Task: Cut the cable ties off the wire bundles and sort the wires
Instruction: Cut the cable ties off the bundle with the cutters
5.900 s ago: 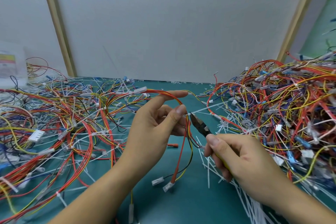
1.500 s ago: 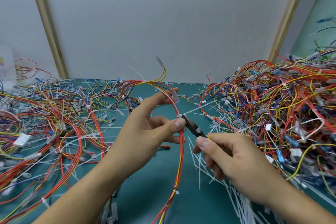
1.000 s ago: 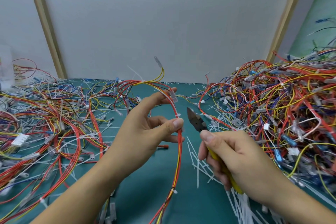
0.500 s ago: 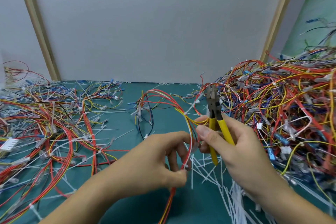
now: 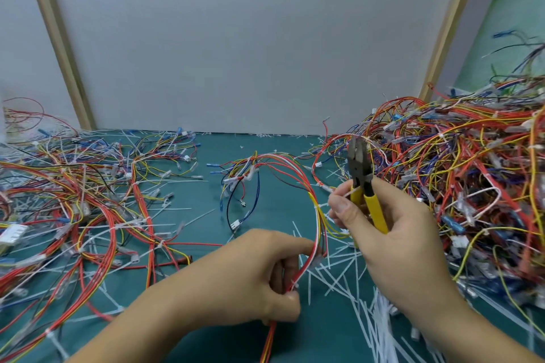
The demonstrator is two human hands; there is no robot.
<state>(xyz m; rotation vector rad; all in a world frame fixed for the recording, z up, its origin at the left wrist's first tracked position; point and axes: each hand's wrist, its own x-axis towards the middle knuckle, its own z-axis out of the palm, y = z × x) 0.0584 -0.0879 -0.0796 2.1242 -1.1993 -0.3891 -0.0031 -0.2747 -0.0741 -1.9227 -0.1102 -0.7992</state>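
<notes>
Red-and-yellow wire bundle (image 5: pixel 316 216) looks light and floppy, so left hand (image 5: pixel 250 277) pinching it near the cut point suits; right hand (image 5: pixel 393 234) wraps yellow-handled cutters (image 5: pixel 362 177).

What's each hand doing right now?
Left hand: grips the red-and-yellow wire bundle.
Right hand: holds the yellow-handled cutters, tips up.

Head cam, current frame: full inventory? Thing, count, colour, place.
wire bundle: one, red, yellow and white, arcing up at centre
cutters: one, yellow handles, dark head, upright, centre-right
cut ties: many, white, strewn front centre
wire heap: one, mixed colours, right
loose wires: many, mostly red and yellow, spread left
mat: one, teal, under everything
wall panel: one, grey-white, behind
left hand: grips wire bundle, low centre
right hand: grips cutters' handles
</notes>
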